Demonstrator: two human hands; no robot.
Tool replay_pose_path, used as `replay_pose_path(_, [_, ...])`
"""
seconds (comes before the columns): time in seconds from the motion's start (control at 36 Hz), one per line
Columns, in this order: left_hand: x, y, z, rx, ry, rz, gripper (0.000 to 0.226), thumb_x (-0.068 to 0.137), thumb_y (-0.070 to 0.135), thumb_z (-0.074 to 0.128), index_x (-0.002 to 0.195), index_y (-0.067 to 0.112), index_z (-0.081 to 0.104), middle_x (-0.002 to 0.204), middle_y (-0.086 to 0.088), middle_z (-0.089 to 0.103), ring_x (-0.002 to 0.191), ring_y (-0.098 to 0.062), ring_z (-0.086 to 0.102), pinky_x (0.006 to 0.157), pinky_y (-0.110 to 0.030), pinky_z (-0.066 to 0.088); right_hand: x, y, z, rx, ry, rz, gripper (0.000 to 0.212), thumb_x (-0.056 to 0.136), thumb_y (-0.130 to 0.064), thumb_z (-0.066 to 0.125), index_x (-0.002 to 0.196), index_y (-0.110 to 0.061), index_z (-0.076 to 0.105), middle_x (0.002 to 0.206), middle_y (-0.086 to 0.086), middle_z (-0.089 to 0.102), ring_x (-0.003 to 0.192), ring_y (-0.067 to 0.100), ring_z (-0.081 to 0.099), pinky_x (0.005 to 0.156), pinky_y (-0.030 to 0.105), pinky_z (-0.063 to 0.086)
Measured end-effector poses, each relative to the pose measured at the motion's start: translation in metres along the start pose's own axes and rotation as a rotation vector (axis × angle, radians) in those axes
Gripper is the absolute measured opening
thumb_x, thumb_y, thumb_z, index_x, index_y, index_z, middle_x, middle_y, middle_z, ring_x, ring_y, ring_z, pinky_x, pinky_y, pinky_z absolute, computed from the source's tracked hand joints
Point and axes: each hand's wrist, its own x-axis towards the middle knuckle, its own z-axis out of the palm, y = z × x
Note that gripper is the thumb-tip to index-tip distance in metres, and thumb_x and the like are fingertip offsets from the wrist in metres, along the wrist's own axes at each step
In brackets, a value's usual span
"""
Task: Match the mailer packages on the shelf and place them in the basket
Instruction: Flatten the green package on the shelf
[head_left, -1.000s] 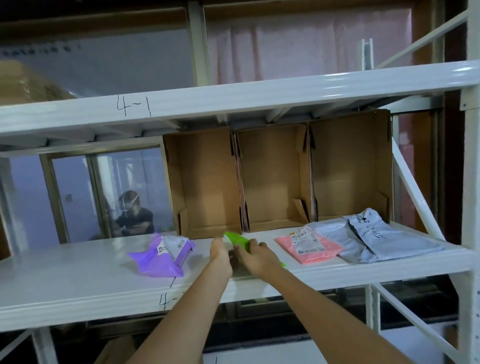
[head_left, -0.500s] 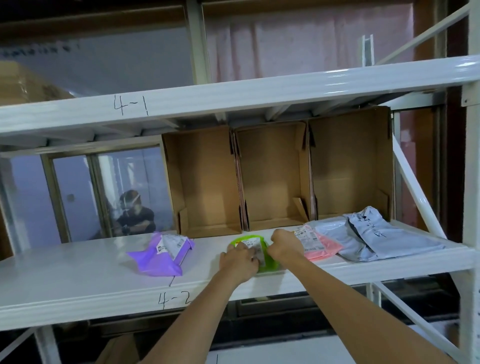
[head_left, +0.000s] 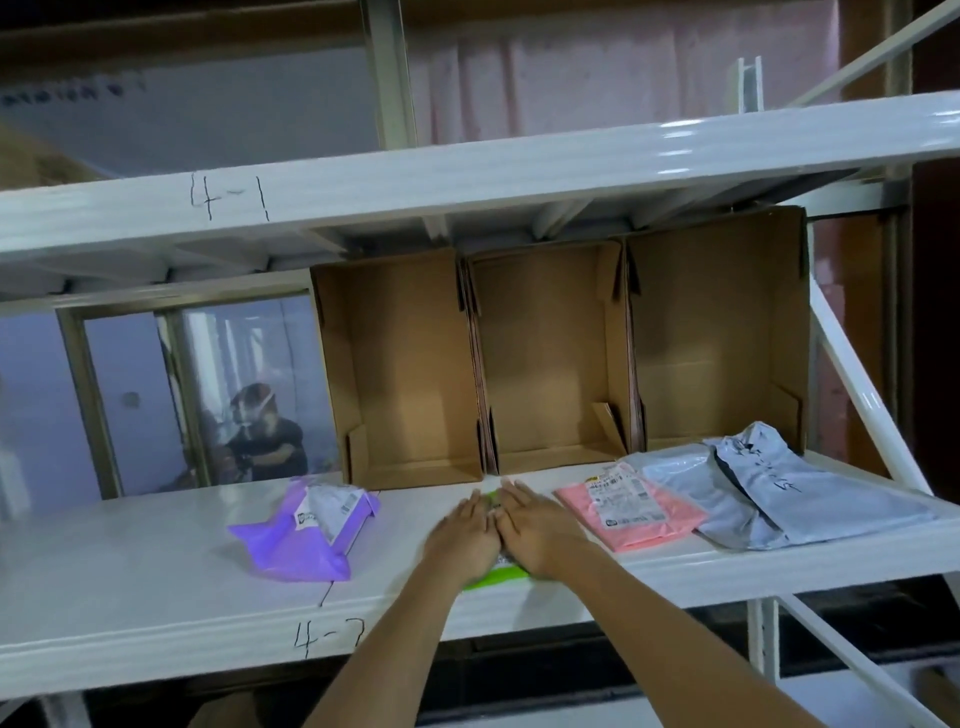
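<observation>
I count five plastic mailers on the white metal shelf (head_left: 130, 561): one purple (head_left: 301, 540), one green (head_left: 496, 576) mostly hidden, one pink (head_left: 631, 514), probably two grey (head_left: 795, 499). Three open brown cardboard boxes (head_left: 550, 358). Two hands.

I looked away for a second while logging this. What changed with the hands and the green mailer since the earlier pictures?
Both hands let go of their curled hold and now press flat on the green mailer, left hand beside right hand. The mailer, tilted up a second ago, now lies flat at the shelf front. The purple mailer, pink mailer and grey mailers stayed put.
</observation>
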Motion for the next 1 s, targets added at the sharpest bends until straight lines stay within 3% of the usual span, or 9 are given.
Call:
replay_pose_path(0.14, [0.0,0.001,-0.005,-0.04,-0.072,-0.016,0.061,0.102,0.032,0.026,0.155,0.017,0.0,0.162,-0.003,-0.005,0.149,-0.018,0.005,0.121,-0.037,0.012,-0.001,-0.001,-0.006,0.104,-0.058,0.064,0.05,0.107,-0.023,0.015,0.154,-0.007,0.013,0.163,0.007,0.006,0.15,0.017,0.003,0.117,0.029,0.006])
replay_pose_path(0.22, [0.002,0.0,-0.002,-0.004,-0.088,-0.012,0.061,0.101,0.035,0.027,0.154,0.016,0.003,0.162,-0.003,0.001,0.149,-0.018,0.007,0.121,-0.039,0.012,0.002,0.0,0.002,0.155,-0.057,0.062,0.049,0.107,-0.019,0.016,0.152,0.001,0.016,0.161,0.014,0.013,0.15,0.021,0.007,0.117,0.025,-0.001])
replay_pose_path(0.47, [0.004,0.0,-0.002,-0.022,-0.096,-0.052,0.055,0.101,0.037,0.026,0.152,0.018,0.021,0.158,-0.003,0.023,0.143,-0.019,0.025,0.118,-0.037,0.02,0.009,0.0,0.003,0.183,-0.129,0.104,0.052,0.106,-0.025,0.012,0.152,-0.005,0.022,0.16,0.01,0.019,0.148,0.019,0.015,0.119,0.027,0.01])
replay_pose_path(0.78, [0.001,0.003,-0.004,0.108,-0.128,0.001,0.058,0.102,0.034,0.028,0.154,0.015,0.009,0.161,-0.003,0.011,0.147,-0.019,0.013,0.119,-0.045,0.015,0.005,-0.001,0.001,0.218,-0.116,0.108,0.049,0.106,-0.021,0.014,0.15,-0.002,0.025,0.159,0.014,0.02,0.147,0.023,0.014,0.118,0.03,0.009])
replay_pose_path(1.0, [0.012,-0.003,0.01,0.123,-0.069,-0.152,0.059,0.099,0.041,0.02,0.154,0.022,0.01,0.161,0.001,0.009,0.148,-0.015,0.008,0.119,-0.048,0.006,0.006,0.0,0.004,0.242,-0.136,0.125,0.051,0.107,-0.027,0.01,0.154,-0.008,0.016,0.162,0.007,0.01,0.15,0.017,0.005,0.119,0.028,0.004])
